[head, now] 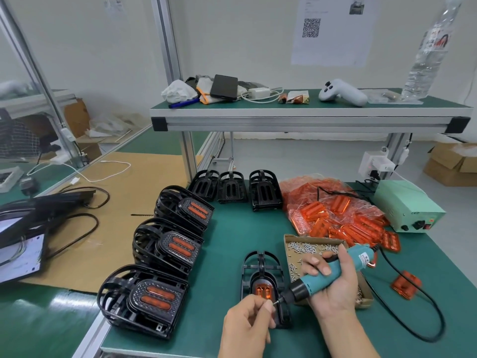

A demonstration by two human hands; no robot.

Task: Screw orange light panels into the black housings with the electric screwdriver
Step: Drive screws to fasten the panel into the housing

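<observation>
orange light panel (263, 291) seated in black housing (262, 275), flat on mat | teal electric screwdriver (333, 275) tilted, tip at housing's right edge

A small assembly workshop: a green-matted workbench (232, 228) framed in aluminium profile with an upper shelf (309, 117), 3 stacks of finished black housings (160, 257), a bag of orange light panels (333, 215), a cardboard tray of screws (309, 248), and a bench power supply (407, 205).

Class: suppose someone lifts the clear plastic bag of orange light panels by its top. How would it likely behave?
The crinkled clear plastic bag of orange light panels would probably sag, being thin film. Its mouth looks open, with loose orange panels spilled beside it, so more may slide out. It is probably light for its bulk.
</observation>
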